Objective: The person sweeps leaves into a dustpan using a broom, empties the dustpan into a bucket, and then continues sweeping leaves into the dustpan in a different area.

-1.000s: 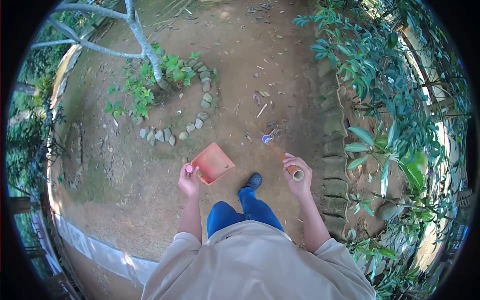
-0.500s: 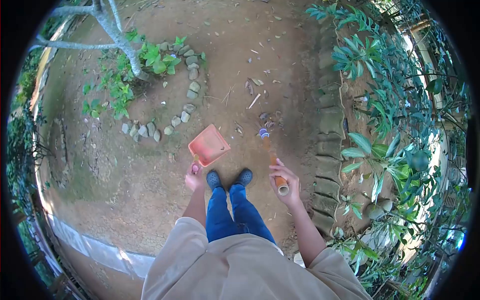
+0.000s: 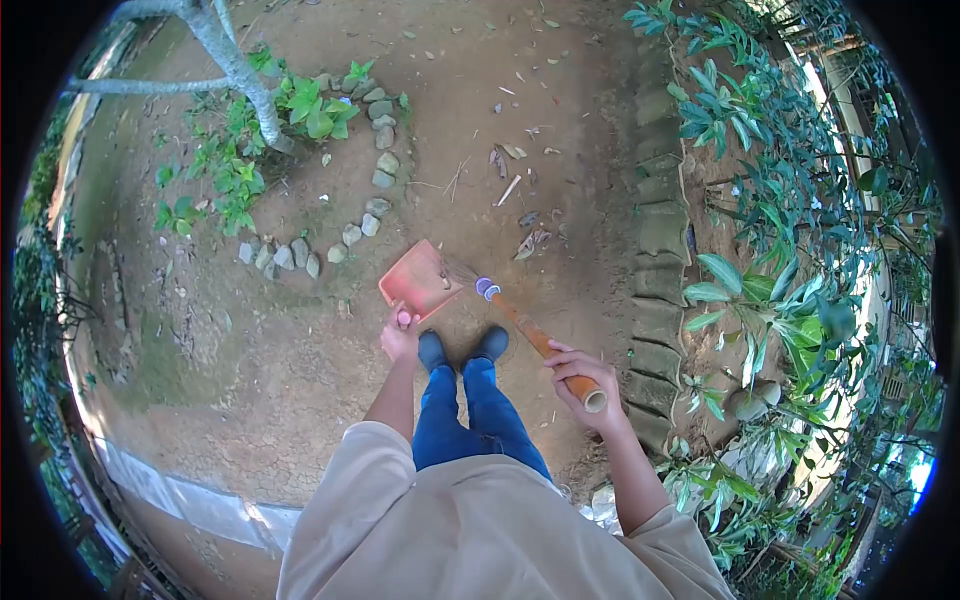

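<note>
My left hand (image 3: pixel 399 335) is closed around the handle of an orange-pink dustpan (image 3: pixel 412 278), whose pan lies at ground level just ahead of my feet. In my right hand (image 3: pixel 588 385) I grip the upper end of a stick broom (image 3: pixel 526 326) with an orange-brown bamboo handle and a purple and white binding. The broom slants down to the left, and its thin bristles overlap the open right edge of the pan. A small bit of dark debris shows inside the pan near that edge. Dry leaves (image 3: pixel 533 242) lie on the soil beyond the broom.
A stone border (image 3: pixel 383 160) curves around a tree (image 3: pixel 262 105) and low green plants at the left. Along the right runs a scalloped edging (image 3: pixel 657 270) with leafy bushes behind it. More leaves and twigs are scattered ahead on the bare soil.
The broom head has swung left and down from near the dry leaves to the dustpan's edge. My right hand has shifted slightly right and lower; the dustpan has turned and moved a little.
</note>
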Action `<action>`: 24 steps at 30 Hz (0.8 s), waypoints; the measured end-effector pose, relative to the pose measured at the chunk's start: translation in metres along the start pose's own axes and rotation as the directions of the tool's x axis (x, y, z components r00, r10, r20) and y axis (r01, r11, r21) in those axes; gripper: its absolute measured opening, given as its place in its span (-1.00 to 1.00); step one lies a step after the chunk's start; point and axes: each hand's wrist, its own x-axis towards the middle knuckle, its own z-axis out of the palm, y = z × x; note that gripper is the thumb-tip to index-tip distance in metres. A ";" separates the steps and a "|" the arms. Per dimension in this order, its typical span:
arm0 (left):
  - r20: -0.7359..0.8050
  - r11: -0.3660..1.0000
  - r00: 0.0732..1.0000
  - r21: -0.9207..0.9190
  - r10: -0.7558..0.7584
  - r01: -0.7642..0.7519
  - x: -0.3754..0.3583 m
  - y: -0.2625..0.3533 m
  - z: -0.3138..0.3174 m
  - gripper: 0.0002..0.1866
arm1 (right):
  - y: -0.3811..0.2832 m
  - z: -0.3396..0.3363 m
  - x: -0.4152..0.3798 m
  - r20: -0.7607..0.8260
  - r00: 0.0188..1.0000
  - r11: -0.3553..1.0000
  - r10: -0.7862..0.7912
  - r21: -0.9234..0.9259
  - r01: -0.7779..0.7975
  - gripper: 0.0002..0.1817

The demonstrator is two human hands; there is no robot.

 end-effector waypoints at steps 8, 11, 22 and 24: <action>-0.014 0.994 0.999 0.107 0.029 -0.027 -0.013 0.014 -0.040 -0.64 | -0.025 0.004 0.006 -0.063 0.996 0.997 -0.058 -0.046 0.055 -0.83; -0.044 0.996 0.997 0.066 0.055 -0.052 -0.018 0.003 -0.049 -0.65 | -0.015 0.025 0.019 -0.046 0.987 0.984 -0.153 -0.100 0.148 -0.81; -0.017 0.994 1.000 0.105 0.010 -0.008 -0.015 0.001 -0.060 -0.64 | 0.027 0.080 0.020 0.033 0.999 0.954 -0.013 -0.299 0.023 -0.74; -0.001 0.994 1.000 0.105 0.000 0.001 -0.010 0.007 -0.059 -0.63 | 0.028 0.074 0.014 0.069 0.998 0.959 -0.006 -0.281 0.025 -0.73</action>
